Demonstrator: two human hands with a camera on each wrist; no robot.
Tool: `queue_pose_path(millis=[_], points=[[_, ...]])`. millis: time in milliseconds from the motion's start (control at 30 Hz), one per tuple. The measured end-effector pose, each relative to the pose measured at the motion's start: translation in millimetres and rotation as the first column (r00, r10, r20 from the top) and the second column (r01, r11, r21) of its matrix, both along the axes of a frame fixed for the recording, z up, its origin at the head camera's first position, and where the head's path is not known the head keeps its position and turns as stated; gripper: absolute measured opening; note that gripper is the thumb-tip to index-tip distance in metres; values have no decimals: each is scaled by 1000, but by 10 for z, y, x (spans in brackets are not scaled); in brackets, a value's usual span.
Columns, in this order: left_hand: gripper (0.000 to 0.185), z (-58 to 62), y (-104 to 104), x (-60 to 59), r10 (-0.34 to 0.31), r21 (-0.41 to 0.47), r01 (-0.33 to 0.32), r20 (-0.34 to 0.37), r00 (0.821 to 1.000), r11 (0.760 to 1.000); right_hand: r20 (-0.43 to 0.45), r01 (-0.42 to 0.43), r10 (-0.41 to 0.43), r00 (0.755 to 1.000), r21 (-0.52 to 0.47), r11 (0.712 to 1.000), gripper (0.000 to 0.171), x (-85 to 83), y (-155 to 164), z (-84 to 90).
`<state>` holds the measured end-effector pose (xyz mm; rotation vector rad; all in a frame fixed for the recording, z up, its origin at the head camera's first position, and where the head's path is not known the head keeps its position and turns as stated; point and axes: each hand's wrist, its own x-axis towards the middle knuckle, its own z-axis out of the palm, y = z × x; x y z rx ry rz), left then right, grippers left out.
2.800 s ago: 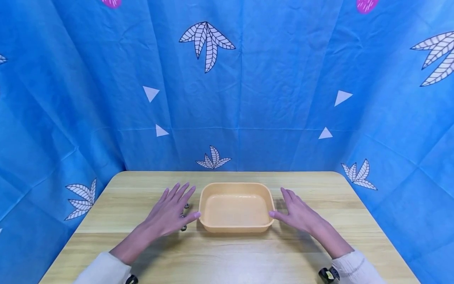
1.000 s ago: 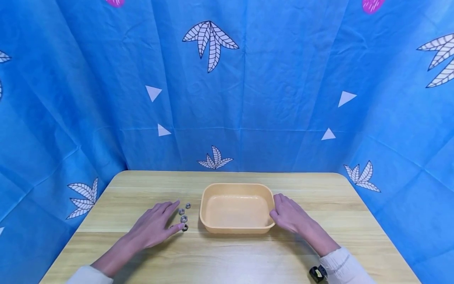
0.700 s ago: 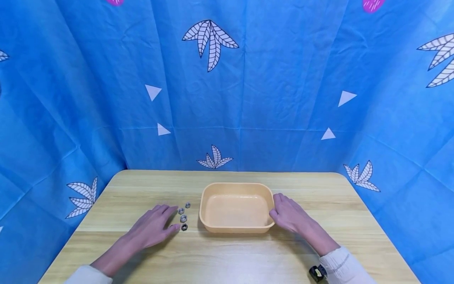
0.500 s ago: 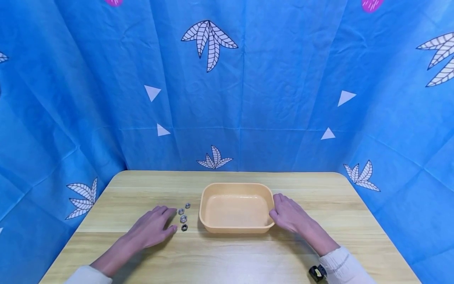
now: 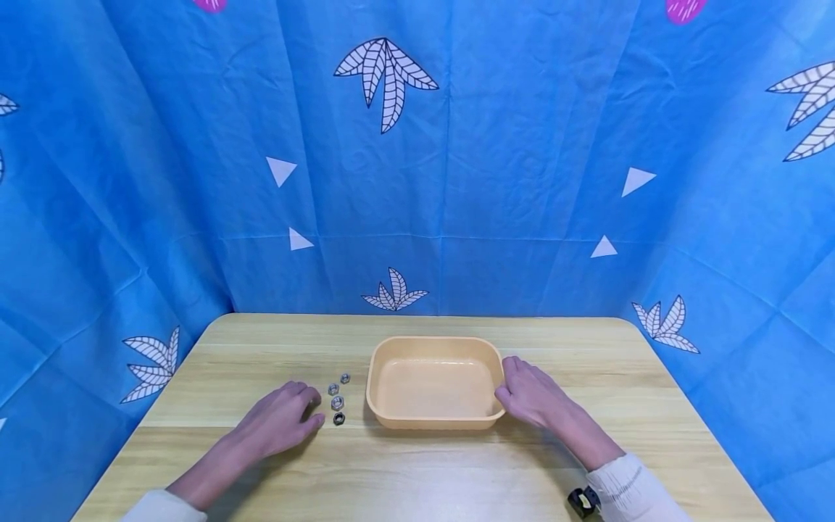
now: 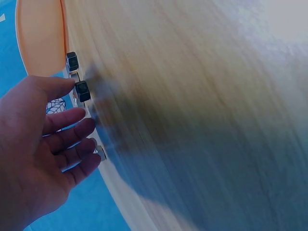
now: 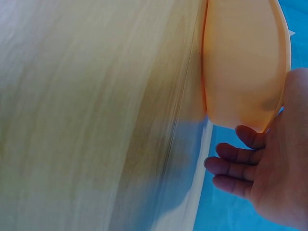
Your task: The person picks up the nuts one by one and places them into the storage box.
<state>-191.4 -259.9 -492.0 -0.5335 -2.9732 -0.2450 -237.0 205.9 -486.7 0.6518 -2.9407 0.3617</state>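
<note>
A peach plastic container [image 5: 433, 389] sits mid-table in the head view. My right hand [image 5: 533, 395] grips its right wall, thumb over the rim; in the right wrist view the other fingers [image 7: 233, 168] lie outside the container. Several metal hex nuts stand in a rough row left of it, among them a dark nut [image 5: 338, 418] in front and a small silver nut [image 5: 345, 378] at the back. Just left of this row is my left hand [image 5: 277, 420], fingers loosely bent, holding nothing. In the left wrist view, its thumb is close to one nut [image 6: 83, 90], and another nut [image 6: 100, 152] shows behind the fingertips.
The light wooden table [image 5: 443, 471] has rounded far corners. A blue patterned curtain [image 5: 509, 181] hangs behind it and along both sides. A black wrist device [image 5: 583, 502] shows at the right cuff.
Earlier the right hand was spread beside the container; now it grips the wall. The left hand has drawn back left off the nuts, uncovering them, and its index finger has bent inward.
</note>
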Motion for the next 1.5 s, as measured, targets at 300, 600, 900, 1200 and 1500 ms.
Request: queue_pose_path(millis=[300,600,900,1200,1500], points=[[15,41,6,-4,32,62,-36,61,998,997,34,19,-19,999,-5,1000,19,0,-3,-3],[12,55,-38,15,-10,79,6,55,998,997,45,34,-33,998,-4,999,24,2,-9,-11],[11,64,-64,38,-34,105,26,77,996,994,64,34,-33,997,-6,999,24,-1,-11,-1],[13,27,-133,44,-56,184,34,113,992,982,79,51,-50,996,-12,999,26,7,-19,2],[16,16,-195,42,-102,265,48,194,976,963,86,51,-50,995,-16,999,28,12,-25,12]])
